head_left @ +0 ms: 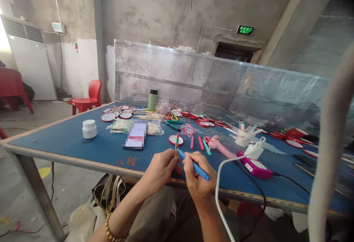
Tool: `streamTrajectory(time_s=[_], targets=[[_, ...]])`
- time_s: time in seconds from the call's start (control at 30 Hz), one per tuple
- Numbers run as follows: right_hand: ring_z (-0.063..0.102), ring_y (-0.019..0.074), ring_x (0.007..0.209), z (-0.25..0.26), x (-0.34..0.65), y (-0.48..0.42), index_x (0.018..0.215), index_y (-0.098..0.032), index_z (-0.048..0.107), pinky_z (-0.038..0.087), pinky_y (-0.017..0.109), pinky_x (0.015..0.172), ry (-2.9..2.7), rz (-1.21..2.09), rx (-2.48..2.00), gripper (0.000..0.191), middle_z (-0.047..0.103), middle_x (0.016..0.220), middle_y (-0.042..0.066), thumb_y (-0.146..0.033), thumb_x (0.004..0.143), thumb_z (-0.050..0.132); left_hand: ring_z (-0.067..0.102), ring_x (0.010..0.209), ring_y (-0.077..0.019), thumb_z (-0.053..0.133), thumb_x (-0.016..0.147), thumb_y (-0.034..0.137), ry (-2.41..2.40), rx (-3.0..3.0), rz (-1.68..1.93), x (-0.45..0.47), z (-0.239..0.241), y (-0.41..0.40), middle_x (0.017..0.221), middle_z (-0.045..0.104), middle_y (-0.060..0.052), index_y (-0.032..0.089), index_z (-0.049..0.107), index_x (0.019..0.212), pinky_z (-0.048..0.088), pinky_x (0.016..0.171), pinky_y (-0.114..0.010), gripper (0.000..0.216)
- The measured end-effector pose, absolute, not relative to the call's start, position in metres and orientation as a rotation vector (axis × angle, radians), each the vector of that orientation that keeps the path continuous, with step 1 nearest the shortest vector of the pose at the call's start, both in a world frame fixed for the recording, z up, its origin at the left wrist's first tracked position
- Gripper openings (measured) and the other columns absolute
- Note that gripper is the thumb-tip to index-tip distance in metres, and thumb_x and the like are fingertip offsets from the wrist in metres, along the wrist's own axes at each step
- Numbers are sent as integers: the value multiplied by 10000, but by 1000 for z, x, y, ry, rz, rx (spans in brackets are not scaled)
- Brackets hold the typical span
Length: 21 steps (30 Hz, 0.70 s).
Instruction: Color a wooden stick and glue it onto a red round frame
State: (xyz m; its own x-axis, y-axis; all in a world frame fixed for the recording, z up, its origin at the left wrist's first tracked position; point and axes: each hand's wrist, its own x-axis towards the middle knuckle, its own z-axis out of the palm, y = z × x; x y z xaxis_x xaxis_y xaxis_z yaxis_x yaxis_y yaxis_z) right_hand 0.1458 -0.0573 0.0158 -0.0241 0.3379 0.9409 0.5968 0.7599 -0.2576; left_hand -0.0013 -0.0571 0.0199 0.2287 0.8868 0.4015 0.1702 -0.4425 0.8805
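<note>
My left hand (163, 165) pinches a thin flat wooden stick (177, 142) upright near the table's front edge; its upper part shows red and green bands. In my right hand (199, 175) is a blue marker pen (197, 166), held like a writing tool, its tip close to the stick. Whether the tip touches the stick I cannot tell. Just beyond the stick lies a round white disc with a red rim (172, 139). Pink, red and teal markers (201, 143) rest to the right of it.
On the blue table (66, 135) stand a white jar (89, 129), a phone (136, 135), a green bottle (152, 100) and a cup of pens (243, 137). A pink tool (222, 148), a magenta box (254, 165) and a white cable (218, 183) lie right. A perforated metal screen (177, 72) borders the back.
</note>
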Motion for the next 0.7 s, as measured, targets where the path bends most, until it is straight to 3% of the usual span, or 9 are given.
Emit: streamTrajectory(time_s=[0.7], targets=[[621, 131, 577, 14, 147, -55, 883, -186, 635, 446, 245, 542, -1610, -242, -745, 90, 683, 725, -3, -182, 944, 570, 460, 425, -81, 405, 996, 394, 1004, 1788, 1239, -1, 21, -58, 692, 675, 11, 188, 542, 808, 349, 476, -207, 311]])
